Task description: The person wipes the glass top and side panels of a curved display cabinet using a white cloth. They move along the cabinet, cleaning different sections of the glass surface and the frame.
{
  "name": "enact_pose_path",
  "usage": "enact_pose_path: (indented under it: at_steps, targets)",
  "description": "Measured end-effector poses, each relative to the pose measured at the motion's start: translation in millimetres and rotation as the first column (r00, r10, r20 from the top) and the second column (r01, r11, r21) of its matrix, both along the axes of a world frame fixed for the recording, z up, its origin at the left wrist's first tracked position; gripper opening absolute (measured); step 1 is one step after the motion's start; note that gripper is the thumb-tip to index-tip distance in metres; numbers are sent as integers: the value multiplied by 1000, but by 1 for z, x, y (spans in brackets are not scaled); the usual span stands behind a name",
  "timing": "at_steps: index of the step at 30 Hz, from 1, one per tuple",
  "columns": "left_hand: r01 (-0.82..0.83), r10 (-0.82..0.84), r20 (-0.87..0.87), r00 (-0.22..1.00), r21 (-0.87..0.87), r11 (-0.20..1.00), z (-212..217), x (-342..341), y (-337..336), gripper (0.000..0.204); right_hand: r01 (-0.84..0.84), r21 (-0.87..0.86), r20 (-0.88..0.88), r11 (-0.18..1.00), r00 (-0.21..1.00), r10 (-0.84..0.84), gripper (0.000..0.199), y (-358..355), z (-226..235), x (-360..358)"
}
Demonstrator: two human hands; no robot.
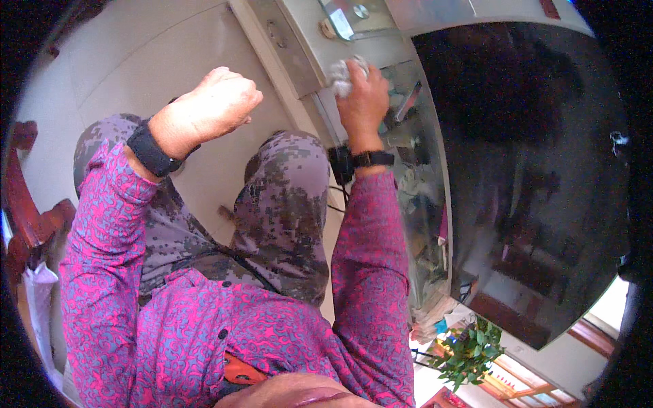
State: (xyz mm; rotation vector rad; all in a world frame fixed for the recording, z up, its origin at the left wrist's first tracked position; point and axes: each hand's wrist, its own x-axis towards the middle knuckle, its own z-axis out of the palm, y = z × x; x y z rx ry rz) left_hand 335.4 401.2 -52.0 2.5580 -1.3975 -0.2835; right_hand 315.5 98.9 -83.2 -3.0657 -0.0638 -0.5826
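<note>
My right hand is closed around a crumpled grey-white cloth, holding it against the TV cabinet near its front edge. The hand is slightly smeared by motion. Over the floor to the left, my left hand makes a loose fist, brightly lit, with nothing showing in it. Each wrist wears a black band, the left one with a broad watch-like body. Part of the cloth is hidden beneath my right fingers.
A large dark TV screen stands close on the right. Glass shelving with small items runs before it. Black cables hang by my right forearm. A leafy plant is at lower right, dark red wooden furniture at far left.
</note>
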Motion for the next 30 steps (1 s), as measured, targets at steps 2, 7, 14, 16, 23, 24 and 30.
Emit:
enact_pose_path:
  at_steps: [2,7,14,16,23,24,30]
  targets:
    - [-4,4,29,1000,-17,1000,0,-1,-2,25,38,13,28,999,999,-39,60,-5,3,16]
    - [8,-6,44,999,-45,999,1,-4,-4,24,100,-21,195,995,976,-94,59,-56,12,31]
    - [-28,27,22,999,41,999,4,-6,-7,23,233,125,-89,964,971,-223,65,-94,7,0]
    - [-18,16,40,999,54,998,6,-6,-9,23,175,149,-116,973,981,-158,69,-89,8,-20]
    - [-19,22,64,998,-44,999,4,-11,-5,20,161,183,-98,970,985,-145,59,-97,22,-125]
    - [-16,24,89,996,-97,995,3,-12,-4,17,231,158,-100,960,971,-217,60,-105,22,-138]
    - [-11,12,61,998,-18,1000,0,-12,-7,21,379,225,13,898,920,-392,70,-147,12,-129]
